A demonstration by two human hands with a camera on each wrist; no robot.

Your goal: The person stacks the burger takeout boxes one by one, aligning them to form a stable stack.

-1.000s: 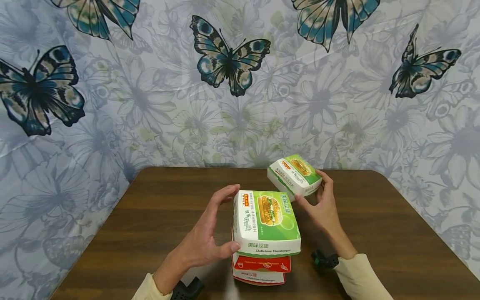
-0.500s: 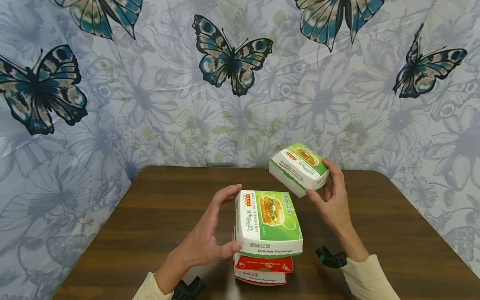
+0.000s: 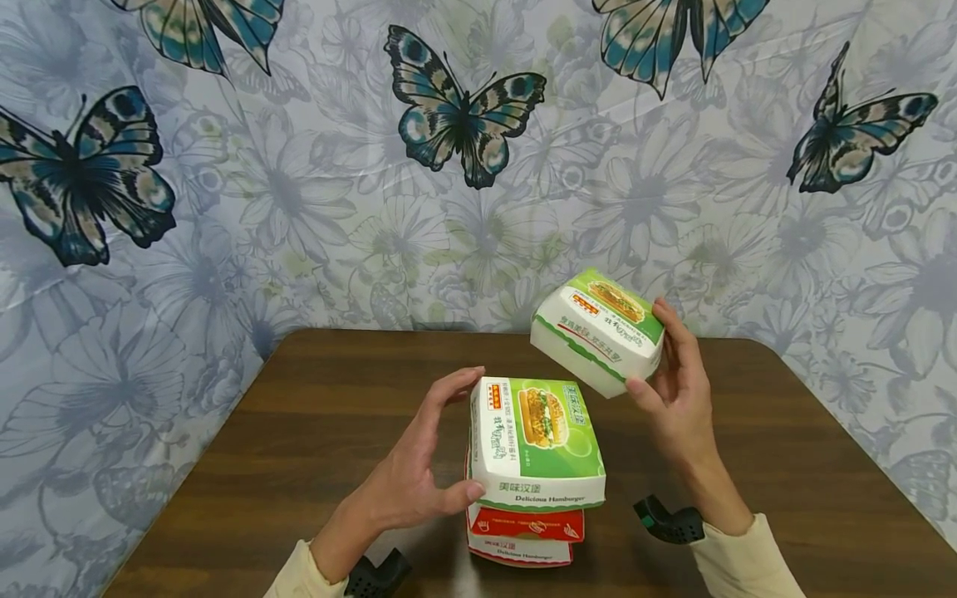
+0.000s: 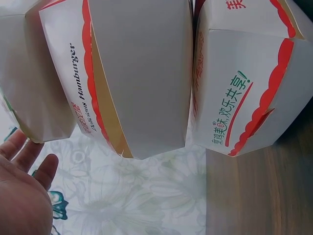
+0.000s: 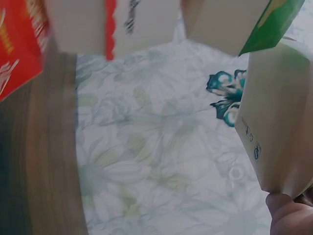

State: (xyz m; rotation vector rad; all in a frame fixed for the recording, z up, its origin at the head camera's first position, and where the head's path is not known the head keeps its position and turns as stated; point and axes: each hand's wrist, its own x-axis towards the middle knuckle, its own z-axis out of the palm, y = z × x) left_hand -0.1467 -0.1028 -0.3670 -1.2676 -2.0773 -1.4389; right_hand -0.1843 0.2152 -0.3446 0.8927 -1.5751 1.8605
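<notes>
Three hamburger boxes are stacked near the table's front in the head view. A green and white hamburger box (image 3: pixel 557 448) tops a red box (image 3: pixel 527 524), over a white and red box (image 3: pixel 519 551). Spread along the top box's left side, my left hand (image 3: pixel 414 473) touches it with the thumb at the front corner and fingers toward the back. My right hand (image 3: pixel 684 407) grips a second green and white hamburger box (image 3: pixel 598 332) by its right end, tilted and raised behind the stack. Its pale underside (image 5: pixel 276 112) shows in the right wrist view.
The brown wooden table (image 3: pixel 314 432) extends to both sides of the stack. Behind it hangs a cloth (image 3: pixel 314 249) printed with flowers and butterflies. Dark wrist straps (image 3: pixel 669 521) sit at both cuffs.
My right hand has lifted its box upward and slightly to the right, tilting its front side more toward me. The left hand and the stack stay nearly still.
</notes>
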